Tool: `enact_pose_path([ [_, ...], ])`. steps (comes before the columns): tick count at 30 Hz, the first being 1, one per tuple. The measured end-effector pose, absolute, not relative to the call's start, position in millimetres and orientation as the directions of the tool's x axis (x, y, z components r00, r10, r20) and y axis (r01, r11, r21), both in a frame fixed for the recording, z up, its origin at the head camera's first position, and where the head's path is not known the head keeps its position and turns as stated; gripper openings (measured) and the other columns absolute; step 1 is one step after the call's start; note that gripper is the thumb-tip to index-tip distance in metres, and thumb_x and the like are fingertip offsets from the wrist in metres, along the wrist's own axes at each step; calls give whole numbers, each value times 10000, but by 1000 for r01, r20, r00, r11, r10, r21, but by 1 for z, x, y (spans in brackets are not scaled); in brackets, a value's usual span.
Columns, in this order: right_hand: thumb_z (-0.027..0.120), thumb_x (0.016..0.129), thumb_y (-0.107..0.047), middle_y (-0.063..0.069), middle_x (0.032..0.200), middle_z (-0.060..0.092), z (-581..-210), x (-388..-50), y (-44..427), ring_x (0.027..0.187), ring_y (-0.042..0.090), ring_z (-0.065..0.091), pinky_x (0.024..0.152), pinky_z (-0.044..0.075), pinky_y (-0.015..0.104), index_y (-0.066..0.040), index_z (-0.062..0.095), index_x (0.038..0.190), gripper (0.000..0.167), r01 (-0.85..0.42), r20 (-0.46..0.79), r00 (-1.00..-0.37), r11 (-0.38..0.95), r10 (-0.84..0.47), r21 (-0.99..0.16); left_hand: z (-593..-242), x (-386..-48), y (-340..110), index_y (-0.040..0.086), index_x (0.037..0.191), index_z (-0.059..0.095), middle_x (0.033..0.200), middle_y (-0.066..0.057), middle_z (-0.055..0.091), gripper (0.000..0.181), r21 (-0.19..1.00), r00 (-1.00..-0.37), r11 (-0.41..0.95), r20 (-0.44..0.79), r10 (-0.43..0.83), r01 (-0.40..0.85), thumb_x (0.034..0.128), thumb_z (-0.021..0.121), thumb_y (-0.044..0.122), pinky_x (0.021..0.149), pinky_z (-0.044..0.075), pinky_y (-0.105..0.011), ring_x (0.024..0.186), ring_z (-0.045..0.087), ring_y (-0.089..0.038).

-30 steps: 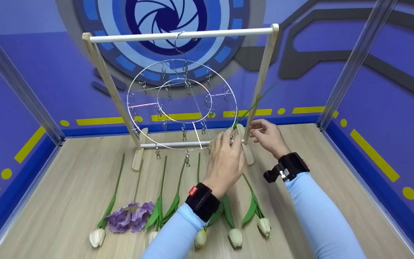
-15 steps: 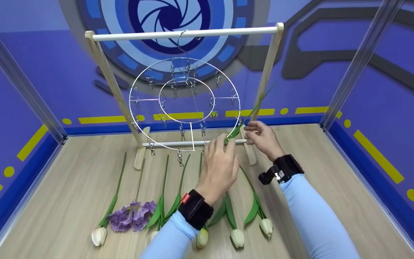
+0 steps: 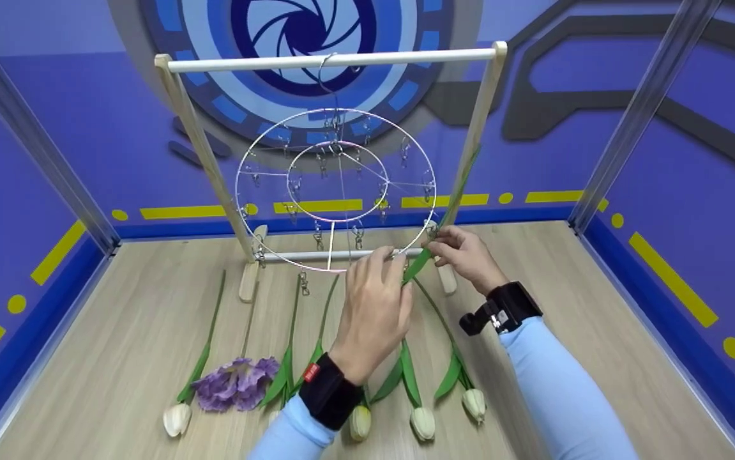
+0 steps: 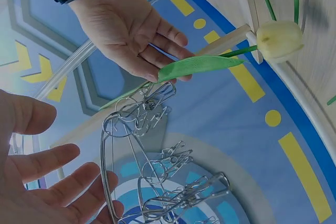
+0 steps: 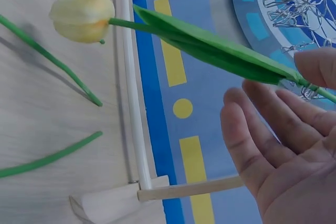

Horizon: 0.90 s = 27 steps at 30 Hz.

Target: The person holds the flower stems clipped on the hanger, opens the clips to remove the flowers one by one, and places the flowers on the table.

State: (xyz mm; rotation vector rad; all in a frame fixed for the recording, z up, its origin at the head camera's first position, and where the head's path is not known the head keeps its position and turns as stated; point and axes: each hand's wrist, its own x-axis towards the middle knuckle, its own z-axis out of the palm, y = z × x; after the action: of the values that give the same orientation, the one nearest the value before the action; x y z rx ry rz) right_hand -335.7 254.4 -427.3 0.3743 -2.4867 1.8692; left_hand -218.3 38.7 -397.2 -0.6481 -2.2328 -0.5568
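Note:
A white tulip (image 5: 83, 18) with green leaves (image 3: 418, 265) hangs bloom-down at the right side of a round wire clip hanger (image 3: 331, 271). A metal clip (image 5: 307, 92) sits on its stem. My left hand (image 3: 373, 306) is at the hanger's front right rim; its fingers (image 4: 44, 162) are spread, with wire passing before the fingertips. My right hand (image 3: 469, 259) is beside the tulip's stem and leaf, thumb and fingers apart around the stem. The left hand hides the bloom in the head view.
The hanger hooks over the top bar (image 3: 405, 59) of a wooden stand. Several tulips (image 3: 423, 423) and a ruffled purple flower (image 3: 237, 383) lie in a row on the table in front. Blue walls (image 3: 680, 191) enclose the back and sides.
The hanger has turned, its front spoke swinging left. The tulip has shifted left and toward me. My left hand has moved left and down; my right hand has come closer to the stem.

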Motion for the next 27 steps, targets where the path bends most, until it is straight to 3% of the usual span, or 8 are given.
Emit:
enact_pose_path([
  [10,612,1016,-44,247,1175,706,-429,-326,254,918,142,713,780,594,296,123,585,1227,271,-188,149,-961,158,-232,-969,-399,-215,30,18,1254,645,1284,-167,602,350,229,-617,770,744,256,595,934,729,131,1022,444,-473,1165,569,-326],
  [16,605,1023,-49,328,1223,669,-428,-318,254,951,133,719,814,596,311,130,587,1229,273,-199,164,-955,122,-249,-972,-403,-218,24,14,1243,649,1272,-173,604,336,231,-604,769,761,238,596,934,723,124,1003,438,-480,1152,567,-339],
  [24,586,1039,-59,113,1085,765,-426,-311,254,947,161,718,817,593,310,140,582,1170,238,-230,190,-937,106,-294,-967,-407,-221,14,1,1231,656,1264,-187,610,325,275,-615,756,761,207,595,930,717,104,1015,440,-489,1168,572,-343],
  [27,583,1038,-54,139,1088,758,-423,-307,255,940,178,705,803,589,302,139,577,1166,232,-242,200,-934,110,-297,-964,-407,-222,10,-11,1236,658,1267,-194,608,336,290,-625,753,754,200,590,925,724,99,1017,443,-494,1168,574,-350],
])
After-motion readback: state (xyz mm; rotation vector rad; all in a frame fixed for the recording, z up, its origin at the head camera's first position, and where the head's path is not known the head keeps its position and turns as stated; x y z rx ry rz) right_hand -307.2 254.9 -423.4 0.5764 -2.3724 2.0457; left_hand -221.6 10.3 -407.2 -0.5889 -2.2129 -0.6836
